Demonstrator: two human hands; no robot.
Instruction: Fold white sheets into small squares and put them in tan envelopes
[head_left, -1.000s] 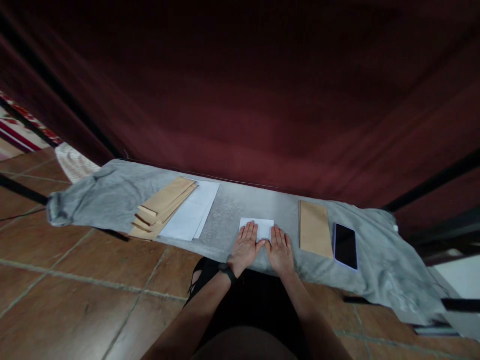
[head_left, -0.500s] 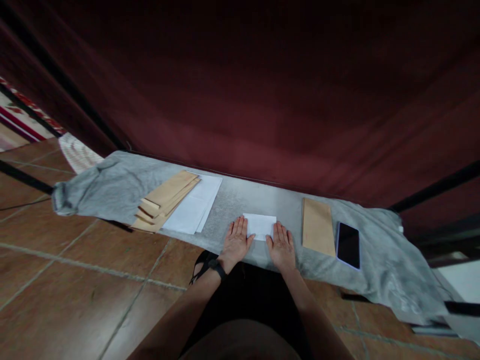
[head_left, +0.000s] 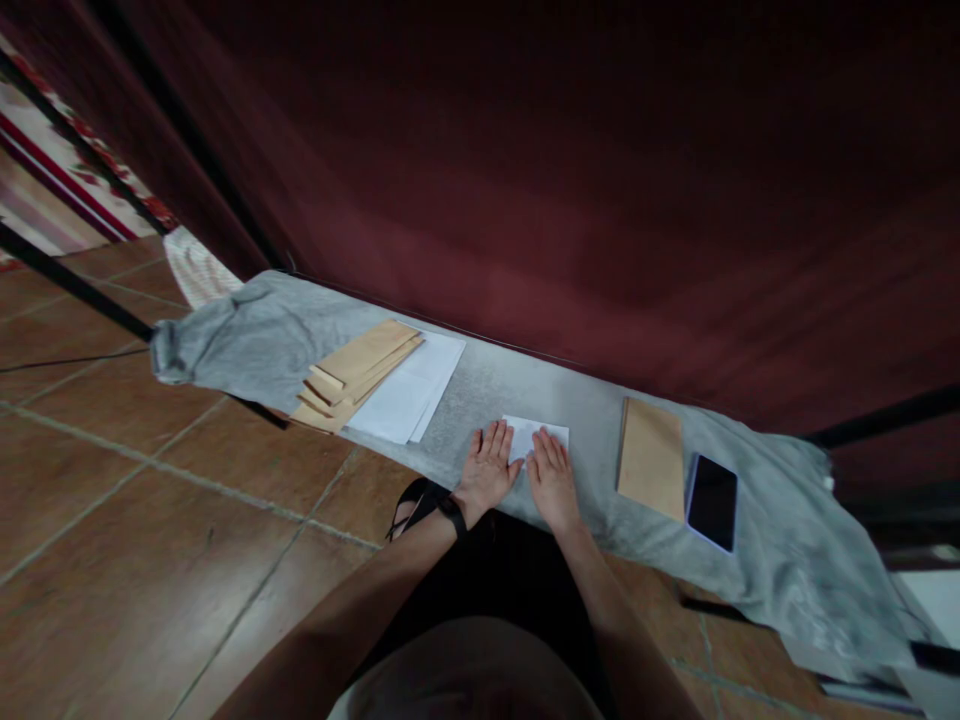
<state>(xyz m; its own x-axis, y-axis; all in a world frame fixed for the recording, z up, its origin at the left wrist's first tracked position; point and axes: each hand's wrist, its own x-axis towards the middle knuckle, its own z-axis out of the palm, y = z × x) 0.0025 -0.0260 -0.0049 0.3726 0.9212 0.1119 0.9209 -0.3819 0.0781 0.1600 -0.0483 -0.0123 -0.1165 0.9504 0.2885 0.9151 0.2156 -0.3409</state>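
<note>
So, a small piece of white paper (head_left: 529, 431) is laid flat on the grey cloth (head_left: 592, 440), right in front of the wearer, so let's make it the clock's centre. It's pinned from 8 o'clock by the left hand (head_left: 486, 470) and from 5 o'clock by the right hand (head_left: 553, 485). Both are held palm-down, fingers stretched out flat and just slightly apart, nothing clamped. The thumbs are brought close, but whether they touch can't be told.

Handling-wise, next to no weight should be expected. It's probably bendy, a bit stiffer if it's folded (layers can't be made out), and easily creased or torn. Some sliding is likely on soft fabric if it's only pushed from one side. Probably best picked up by the 12 o'clock edge or the corner near 2, since those are left uncovered; a light pinch should be plenty.

As for containers, only the brown paper can be counted, and maybe not even that: a fanned brown stack (head_left: 367, 368) is set at 10 o'clock, partly over white sheets (head_left: 420, 388), and a flat brown packet (head_left: 651, 457) is placed at 3, with a phone (head_left: 712, 503) just past it. They might be bags or envelopes; no contents can be seen.
</note>
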